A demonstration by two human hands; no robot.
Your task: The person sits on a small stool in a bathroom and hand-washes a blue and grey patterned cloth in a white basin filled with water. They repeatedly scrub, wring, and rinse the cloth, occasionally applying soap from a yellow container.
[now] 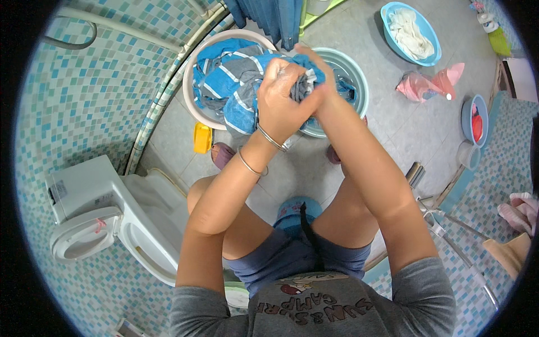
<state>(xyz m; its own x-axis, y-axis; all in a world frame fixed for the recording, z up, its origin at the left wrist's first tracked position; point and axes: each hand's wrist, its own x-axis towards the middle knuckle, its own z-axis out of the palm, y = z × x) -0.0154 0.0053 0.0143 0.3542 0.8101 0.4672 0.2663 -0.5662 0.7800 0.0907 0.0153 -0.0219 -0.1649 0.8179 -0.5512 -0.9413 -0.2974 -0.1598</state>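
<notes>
Your two hands meet in front of you, each grip closed on a bunched striped cloth (244,84): your left hand (277,96) squeezes it from one side, your right hand (325,80) from the other. The rest of the cloth lies in the pale tub (188,104) and over its rim; the green basin (364,92) sits just beside it.

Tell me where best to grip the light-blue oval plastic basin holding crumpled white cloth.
Grip the light-blue plastic basin probably by its rim, at both long sides, from above: it stands upright, its raised rim is exposed, and the crumpled white cloth lies inside.
</notes>
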